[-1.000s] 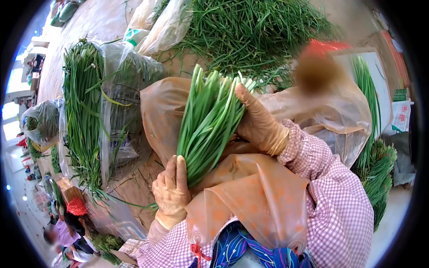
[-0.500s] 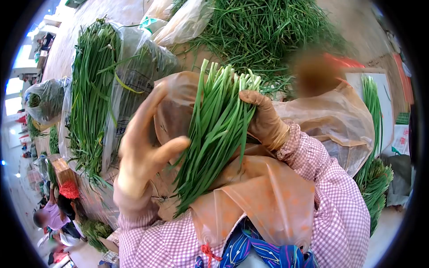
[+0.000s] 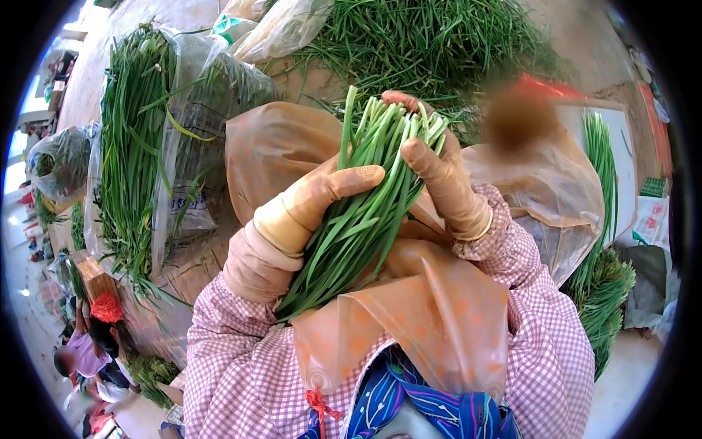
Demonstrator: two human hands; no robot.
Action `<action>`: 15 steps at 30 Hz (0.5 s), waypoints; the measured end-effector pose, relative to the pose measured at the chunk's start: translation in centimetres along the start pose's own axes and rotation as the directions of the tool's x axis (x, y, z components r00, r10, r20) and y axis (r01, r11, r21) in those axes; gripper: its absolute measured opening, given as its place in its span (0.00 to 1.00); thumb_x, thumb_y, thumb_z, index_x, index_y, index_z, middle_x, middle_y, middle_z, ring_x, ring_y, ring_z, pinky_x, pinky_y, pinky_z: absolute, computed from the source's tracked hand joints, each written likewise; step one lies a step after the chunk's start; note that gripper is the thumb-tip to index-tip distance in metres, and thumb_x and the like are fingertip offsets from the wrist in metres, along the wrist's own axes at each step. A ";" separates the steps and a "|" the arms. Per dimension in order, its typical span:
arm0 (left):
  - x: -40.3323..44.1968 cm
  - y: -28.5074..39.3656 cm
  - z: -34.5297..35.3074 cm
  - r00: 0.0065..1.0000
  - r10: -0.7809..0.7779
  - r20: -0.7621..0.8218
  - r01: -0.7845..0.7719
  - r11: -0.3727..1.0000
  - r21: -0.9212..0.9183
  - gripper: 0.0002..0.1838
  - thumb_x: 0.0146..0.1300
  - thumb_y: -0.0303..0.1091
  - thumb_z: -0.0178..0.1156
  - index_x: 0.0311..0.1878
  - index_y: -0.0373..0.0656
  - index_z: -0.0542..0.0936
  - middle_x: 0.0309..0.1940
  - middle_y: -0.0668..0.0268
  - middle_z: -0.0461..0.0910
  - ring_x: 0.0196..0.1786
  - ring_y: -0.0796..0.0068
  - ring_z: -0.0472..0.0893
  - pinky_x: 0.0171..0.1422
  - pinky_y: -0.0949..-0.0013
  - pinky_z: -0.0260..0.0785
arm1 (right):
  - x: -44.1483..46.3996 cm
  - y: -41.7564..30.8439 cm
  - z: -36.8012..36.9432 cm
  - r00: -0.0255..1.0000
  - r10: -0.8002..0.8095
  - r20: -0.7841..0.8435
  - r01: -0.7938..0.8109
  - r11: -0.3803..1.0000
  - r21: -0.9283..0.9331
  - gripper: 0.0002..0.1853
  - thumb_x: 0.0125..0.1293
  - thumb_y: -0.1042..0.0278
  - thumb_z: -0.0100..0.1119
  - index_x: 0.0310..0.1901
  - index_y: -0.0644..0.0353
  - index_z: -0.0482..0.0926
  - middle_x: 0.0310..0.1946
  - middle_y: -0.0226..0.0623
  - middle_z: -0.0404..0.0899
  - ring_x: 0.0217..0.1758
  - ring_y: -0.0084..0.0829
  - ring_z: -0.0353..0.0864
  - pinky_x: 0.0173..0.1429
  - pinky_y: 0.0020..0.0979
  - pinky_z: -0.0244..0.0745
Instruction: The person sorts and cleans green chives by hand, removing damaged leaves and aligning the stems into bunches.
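A bunch of garlic chives (image 3: 369, 212) lies across my lap, pale cut ends at the top and green leaves hanging down to the left. My left hand (image 3: 311, 199), in a tan glove, is closed around its left side, thumb across the front and fingers hidden behind. On the other side my gloved right hand (image 3: 442, 172) grips near the pale ends, with the thumb in front and the fingers behind. Beneath the bunch is a translucent orange-spotted apron (image 3: 431, 314) over my checked sleeves.
A large heap of loose chives (image 3: 424, 44) is spread ahead. To the left a thick bundle of chives (image 3: 135, 146) lies by a clear plastic bag (image 3: 194, 154). More chives (image 3: 599, 168) lie on a white board at the right. Another person (image 3: 88, 351) is at far left.
My left hand has come in from the left, where it was apart from the chives, and now clasps them. My right hand has shifted slightly right with the bunch.
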State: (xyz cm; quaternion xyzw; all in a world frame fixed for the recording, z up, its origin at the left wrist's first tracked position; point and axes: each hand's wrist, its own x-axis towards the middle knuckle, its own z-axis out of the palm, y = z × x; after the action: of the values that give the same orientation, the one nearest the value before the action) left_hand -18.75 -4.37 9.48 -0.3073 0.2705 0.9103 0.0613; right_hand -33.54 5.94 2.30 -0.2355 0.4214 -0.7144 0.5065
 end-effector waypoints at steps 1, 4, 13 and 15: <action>-0.2 0.1 0.1 1.000 0.003 0.000 -0.003 1.000 -0.007 0.34 0.63 0.43 0.61 0.71 0.44 0.64 0.51 0.67 0.77 0.48 0.80 0.78 0.53 0.74 0.71 | 0.1 0.1 -0.6 1.000 0.005 0.003 -0.005 1.000 -0.004 0.37 0.61 0.59 0.70 0.68 0.59 0.62 0.54 0.36 0.74 0.56 0.31 0.75 0.62 0.34 0.73; 0.5 -0.2 -0.2 0.999 0.037 0.018 -0.037 0.999 0.035 0.29 0.64 0.42 0.60 0.67 0.44 0.69 0.48 0.67 0.79 0.43 0.80 0.79 0.48 0.76 0.73 | 0.2 -0.8 -2.0 0.997 -0.079 -0.027 0.070 0.970 -0.234 0.46 0.61 0.56 0.69 0.75 0.55 0.51 0.60 0.41 0.70 0.62 0.33 0.69 0.66 0.37 0.68; 2.8 -0.9 -3.3 1.000 -0.018 -0.015 0.019 1.000 0.025 0.22 0.66 0.40 0.60 0.61 0.42 0.75 0.46 0.64 0.82 0.43 0.75 0.81 0.47 0.71 0.76 | -3.1 -5.3 2.5 0.842 -0.037 0.538 0.539 0.049 -0.841 0.11 0.62 0.60 0.63 0.43 0.55 0.78 0.22 0.33 0.76 0.25 0.37 0.80 0.31 0.34 0.76; 3.0 -1.0 -3.1 1.000 -0.007 0.020 0.007 1.000 0.010 0.21 0.66 0.39 0.60 0.61 0.42 0.75 0.47 0.64 0.81 0.45 0.74 0.82 0.49 0.70 0.76 | -2.9 -4.4 2.6 0.841 0.019 0.540 0.540 0.009 -0.842 0.08 0.61 0.61 0.61 0.36 0.54 0.76 0.22 0.31 0.75 0.28 0.38 0.81 0.29 0.39 0.74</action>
State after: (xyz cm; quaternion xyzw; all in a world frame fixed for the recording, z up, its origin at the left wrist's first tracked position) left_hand -19.19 -5.31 5.19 -0.2986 0.2731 0.9119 0.0687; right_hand -32.81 8.22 7.62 -0.7312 0.6207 -0.2487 0.1348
